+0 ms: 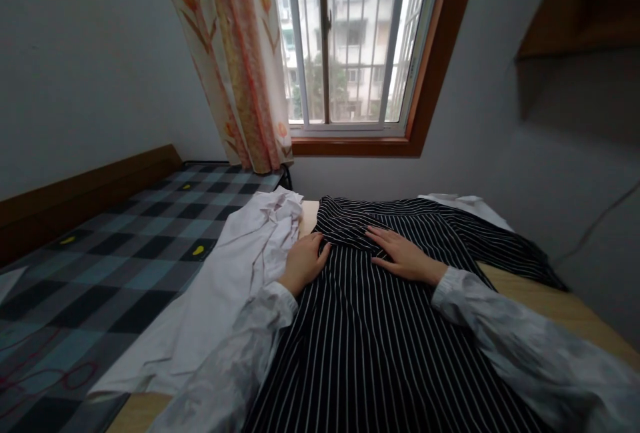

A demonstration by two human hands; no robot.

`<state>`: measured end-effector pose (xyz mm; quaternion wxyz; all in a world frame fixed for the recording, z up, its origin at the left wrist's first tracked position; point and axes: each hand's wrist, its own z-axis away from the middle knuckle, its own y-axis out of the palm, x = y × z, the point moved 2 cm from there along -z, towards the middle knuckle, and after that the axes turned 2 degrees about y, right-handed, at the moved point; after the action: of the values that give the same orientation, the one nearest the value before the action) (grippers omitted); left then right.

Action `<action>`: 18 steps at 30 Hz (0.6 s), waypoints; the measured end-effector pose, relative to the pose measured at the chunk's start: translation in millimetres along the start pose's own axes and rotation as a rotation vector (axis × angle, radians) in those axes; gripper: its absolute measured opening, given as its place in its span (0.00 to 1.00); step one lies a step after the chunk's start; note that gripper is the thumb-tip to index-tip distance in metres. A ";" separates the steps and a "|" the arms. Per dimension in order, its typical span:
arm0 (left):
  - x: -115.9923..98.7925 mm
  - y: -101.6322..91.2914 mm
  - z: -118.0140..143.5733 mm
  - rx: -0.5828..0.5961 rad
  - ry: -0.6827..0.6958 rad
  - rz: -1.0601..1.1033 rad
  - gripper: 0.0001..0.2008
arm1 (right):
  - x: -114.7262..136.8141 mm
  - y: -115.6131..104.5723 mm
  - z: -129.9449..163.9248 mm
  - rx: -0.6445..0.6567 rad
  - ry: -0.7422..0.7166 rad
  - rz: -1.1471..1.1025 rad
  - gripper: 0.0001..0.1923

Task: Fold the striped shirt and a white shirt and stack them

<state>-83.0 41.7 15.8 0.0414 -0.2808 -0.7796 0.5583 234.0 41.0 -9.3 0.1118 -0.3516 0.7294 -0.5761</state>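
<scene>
Both palms flat, fingers spread, gripping nothing: left hand (303, 261), right hand (400, 256) on the striped cloth (360, 339); a careless push could bunch it against the white shirt (240, 266).

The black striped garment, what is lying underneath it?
Under the striped garment a tan surface shows at its right edge and a white cloth behind; both hands press on top. The rest is covered.

Bedroom in a home. Bed w/ blue-grey checked mattress cover (125, 246) left of the left grip (303, 263), dark wooden bed rail (85, 186) along the wall beyond it. Ahead of both grips: wood-framed barred window (350, 46) w/ orange floral curtain (235, 53), apartment block outside.
</scene>
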 end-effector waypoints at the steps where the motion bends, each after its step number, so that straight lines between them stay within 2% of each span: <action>1: -0.5 -0.8 0.0 0.013 -0.039 -0.027 0.14 | -7.1 1.0 14.3 0.015 0.037 0.005 0.39; 4: -4.0 -5.8 -0.3 0.058 -0.082 -0.089 0.16 | -32.6 3.3 47.5 0.041 0.162 0.016 0.40; 6: -5.0 -8.8 -1.1 0.099 -0.085 -0.116 0.19 | -48.2 2.9 57.9 0.052 0.198 0.028 0.41; 11: 7.2 -5.4 -3.1 0.259 -0.039 -0.135 0.29 | -81.4 -1.5 52.1 0.091 0.231 0.048 0.43; 14: 19.5 0.3 -2.4 0.304 -0.004 -0.143 0.34 | -96.8 -3.0 43.0 0.097 0.238 0.051 0.44; 18: 26.8 0.6 -4.8 0.328 -0.032 -0.141 0.35 | -96.1 -2.3 44.1 0.114 0.281 0.069 0.45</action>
<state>-103.5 58.9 10.4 0.1132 -0.2060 -0.6965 0.6779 329.8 68.8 -44.2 0.0479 -0.2353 0.7157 -0.6558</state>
